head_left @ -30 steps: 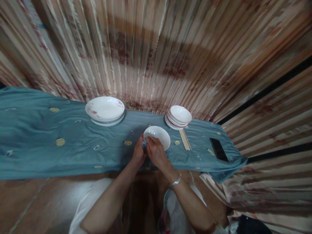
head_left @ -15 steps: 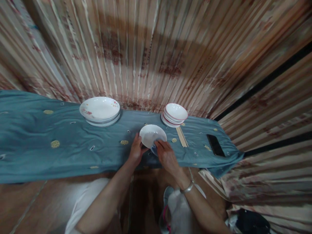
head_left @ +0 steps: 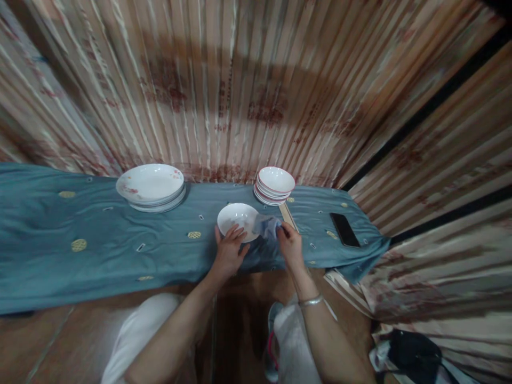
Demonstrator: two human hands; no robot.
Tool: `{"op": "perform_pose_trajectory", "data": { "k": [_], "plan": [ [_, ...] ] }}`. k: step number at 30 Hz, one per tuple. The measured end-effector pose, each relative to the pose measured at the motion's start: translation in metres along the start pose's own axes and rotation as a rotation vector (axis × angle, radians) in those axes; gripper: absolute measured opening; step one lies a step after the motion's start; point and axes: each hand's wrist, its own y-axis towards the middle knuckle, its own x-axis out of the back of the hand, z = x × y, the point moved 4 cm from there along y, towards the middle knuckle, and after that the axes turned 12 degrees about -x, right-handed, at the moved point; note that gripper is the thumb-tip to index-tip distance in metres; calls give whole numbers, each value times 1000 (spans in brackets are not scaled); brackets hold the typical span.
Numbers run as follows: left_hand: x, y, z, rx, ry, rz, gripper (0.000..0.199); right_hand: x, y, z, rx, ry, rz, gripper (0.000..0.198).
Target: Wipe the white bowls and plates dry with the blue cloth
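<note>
A white bowl stands on the blue-green tablecloth in front of me. My left hand lies over its near rim, fingers spread and touching the inside, thumb apart from them. To the right, my right hand is closed, pinching a blue-grey cloth at one end. The cloth stretches left, blurred by motion, and its other end overlaps the bowl's right rim. A silver bangle circles my right wrist.
Behind the bowl stand a stack of red-rimmed bowls and, left, a stack of flowered oval plates. Pale wooden chopsticks lie partly behind my right hand. A black phone rests at right. A pleated curtain backs the table.
My right hand has drawn the cloth out of the bowl towards the right. My left hand has shifted from the bowl's left side onto its near rim, with fingers spread.
</note>
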Motion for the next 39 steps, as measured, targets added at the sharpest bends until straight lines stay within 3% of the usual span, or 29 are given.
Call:
{"op": "perform_pose_trajectory", "data": {
  "k": [4, 8, 16, 20, 23, 26, 33, 39],
  "plan": [
    [-5, 3, -1, -11, 44, 48, 12, 7, 11, -16, -170, 403, -12, 31],
    [-7, 7, -2, -72, 106, 93, 10, 12, 17, -16, -205, 550, -10, 26],
    [-3, 18, -5, -109, 227, 37, 11, 12, 22, -8, -209, 627, -17, 21],
    [8, 23, -5, 28, 149, -78, 8, -4, 17, -4, -197, 592, -16, 25],
    [13, 22, -4, 131, -67, -182, 8, -24, 7, 11, -109, 451, 58, 26],
    [14, 18, -1, 205, -317, -240, 6, -42, -12, 33, 72, 185, 77, 28],
    [15, 16, -2, 189, -671, -306, 21, -84, -60, 67, 574, -472, 66, 35],
    [26, 16, -4, 183, -629, -342, 7, -111, -51, 63, 669, -819, 88, 44]
  ]
}}
